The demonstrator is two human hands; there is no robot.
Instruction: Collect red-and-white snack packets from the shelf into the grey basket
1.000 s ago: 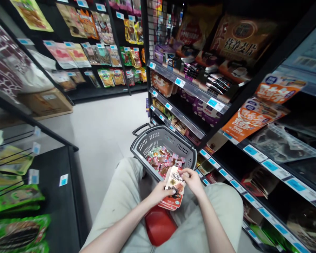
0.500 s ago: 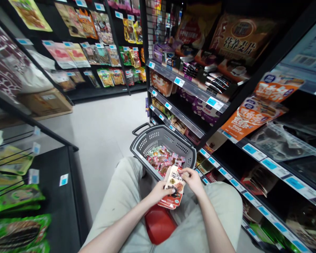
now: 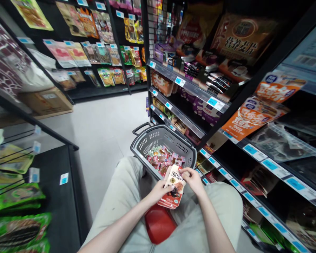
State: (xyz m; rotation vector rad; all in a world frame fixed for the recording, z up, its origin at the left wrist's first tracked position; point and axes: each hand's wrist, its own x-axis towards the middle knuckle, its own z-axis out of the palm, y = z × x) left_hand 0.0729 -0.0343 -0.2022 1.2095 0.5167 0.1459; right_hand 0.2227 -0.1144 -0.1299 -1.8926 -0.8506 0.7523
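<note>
Both of my hands are on a small stack of cream-and-red snack packets, held over my lap. My left hand closes on the stack's left edge, thumb across the front packet. At the upper right corner, the fingers of my right hand pinch the top packet. Just beyond the packets is a grey shopping basket with perforated walls. Loose small snack packs, mostly pink and red, lie inside it. Under my wrists, between my legs, shows a red seat.
Black shelving with price tags rises close on the right, and orange pouches jut from it. A low rack of green bags stands at the left. Farther back, a cardboard box rests on the pale floor near hanging snack bags.
Almost nothing differs. My hands and the packets keep the same place, with a very slight shift of the front packet and of the camera view.
</note>
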